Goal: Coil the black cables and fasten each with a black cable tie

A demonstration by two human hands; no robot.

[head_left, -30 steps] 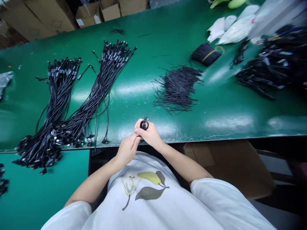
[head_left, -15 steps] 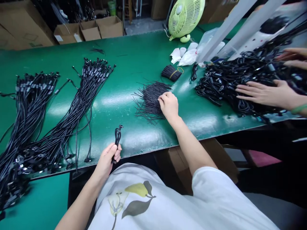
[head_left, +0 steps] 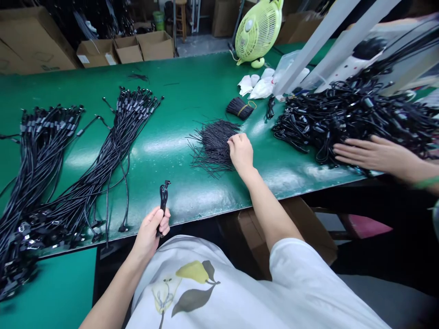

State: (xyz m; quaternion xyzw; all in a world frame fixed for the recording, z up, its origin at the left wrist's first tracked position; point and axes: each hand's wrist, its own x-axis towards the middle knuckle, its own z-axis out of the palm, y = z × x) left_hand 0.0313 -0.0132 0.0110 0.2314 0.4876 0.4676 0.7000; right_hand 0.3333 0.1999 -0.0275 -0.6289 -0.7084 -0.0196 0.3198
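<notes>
My left hand (head_left: pixel 152 228) is closed around a small coiled black cable (head_left: pixel 163 195), held upright over the table's front edge. My right hand (head_left: pixel 241 151) rests at the right side of a loose pile of thin black ties (head_left: pixel 216 142), fingertips pinched together; whatever they may hold is too small to make out. Behind that pile lies a bundle of black ties (head_left: pixel 240 108) with a yellow band round it. A single coiled cable (head_left: pixel 270 108) sits to the bundle's right.
Two long bunches of black cables (head_left: pixel 113 151) spread over the green table (head_left: pixel 171 109) at left. At right, another person's hand (head_left: pixel 380 155) touches a big cable heap (head_left: pixel 346 114). A green fan (head_left: pixel 258 34), white tissues (head_left: pixel 262 87) and slanted white posts (head_left: pixel 315 43) are behind.
The view has shifted slightly. The other person's nearer hand has moved to the front of the cable heap, and their second hand has left the heap's back. My hands keep nearly the same poses.
</notes>
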